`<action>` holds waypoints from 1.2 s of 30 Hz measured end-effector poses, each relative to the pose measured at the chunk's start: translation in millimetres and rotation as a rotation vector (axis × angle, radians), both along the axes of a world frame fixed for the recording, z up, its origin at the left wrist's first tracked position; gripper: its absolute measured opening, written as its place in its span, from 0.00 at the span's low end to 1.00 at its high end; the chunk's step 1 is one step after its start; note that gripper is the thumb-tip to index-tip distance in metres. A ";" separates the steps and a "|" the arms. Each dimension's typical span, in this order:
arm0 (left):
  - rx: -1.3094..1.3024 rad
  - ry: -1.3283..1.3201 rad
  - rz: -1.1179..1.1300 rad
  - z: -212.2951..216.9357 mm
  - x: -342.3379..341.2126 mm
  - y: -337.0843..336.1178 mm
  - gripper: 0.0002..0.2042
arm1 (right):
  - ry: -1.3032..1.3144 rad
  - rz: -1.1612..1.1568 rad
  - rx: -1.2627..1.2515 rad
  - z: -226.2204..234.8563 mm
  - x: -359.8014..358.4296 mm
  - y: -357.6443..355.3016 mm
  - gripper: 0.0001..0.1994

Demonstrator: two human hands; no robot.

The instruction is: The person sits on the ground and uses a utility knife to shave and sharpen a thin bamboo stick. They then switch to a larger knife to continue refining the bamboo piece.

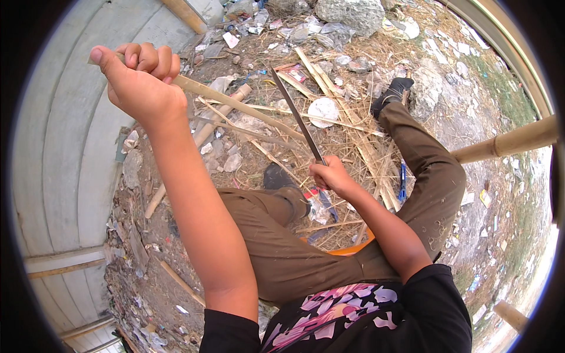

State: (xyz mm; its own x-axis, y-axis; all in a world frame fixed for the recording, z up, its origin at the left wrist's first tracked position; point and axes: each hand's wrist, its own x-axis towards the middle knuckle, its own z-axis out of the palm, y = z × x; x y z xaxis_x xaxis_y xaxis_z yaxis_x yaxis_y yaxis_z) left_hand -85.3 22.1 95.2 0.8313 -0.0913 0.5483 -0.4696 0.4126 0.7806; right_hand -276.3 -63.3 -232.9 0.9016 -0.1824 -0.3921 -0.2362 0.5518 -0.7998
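Observation:
My left hand (144, 76) is raised at the upper left, its fingers closed round one end of a long bamboo strip (247, 108). From there the strip slants down to the right, its far end close to the blade of a machete (297, 115). My right hand (333, 176), low in the middle between my knees, grips the machete's handle, which the fingers mostly hide. The dark blade points up and to the left. Whether blade and strip touch, I cannot tell.
Split bamboo lengths (338, 94), shavings and litter cover the ground, with a white round disc (323, 112) among them. A blue-handled tool (402, 182) lies beside my right leg. Pale boards (65, 147) rise at left; a bamboo pole (506, 141) crosses at right. Rocks (353, 15) lie behind.

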 end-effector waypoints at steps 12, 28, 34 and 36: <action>0.005 0.029 0.052 1.0 -0.4 -2.5 0.27 | 0.321 -0.012 -0.093 -23.1 -10.1 20.1 0.11; -0.036 -0.003 -0.125 0.4 11.6 7.3 0.29 | 0.435 -0.075 -0.144 -36.9 -10.6 27.9 0.09; -0.007 -0.160 -0.046 4.2 0.7 1.0 0.23 | 0.341 -0.130 -0.120 -19.7 -3.4 24.7 0.09; -0.020 -0.226 0.012 0.6 -4.3 -8.6 0.23 | 0.343 -0.147 -0.088 -13.8 -4.0 21.9 0.10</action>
State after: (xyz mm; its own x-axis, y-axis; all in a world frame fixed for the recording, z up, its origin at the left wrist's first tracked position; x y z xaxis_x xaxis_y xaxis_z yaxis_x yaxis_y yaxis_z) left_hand -89.6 13.4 95.8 0.6883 -0.0696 0.7221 -0.6362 0.4205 0.6469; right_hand -280.3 -41.4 -246.7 0.6822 -0.3466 -0.6438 -0.4218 0.5326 -0.7337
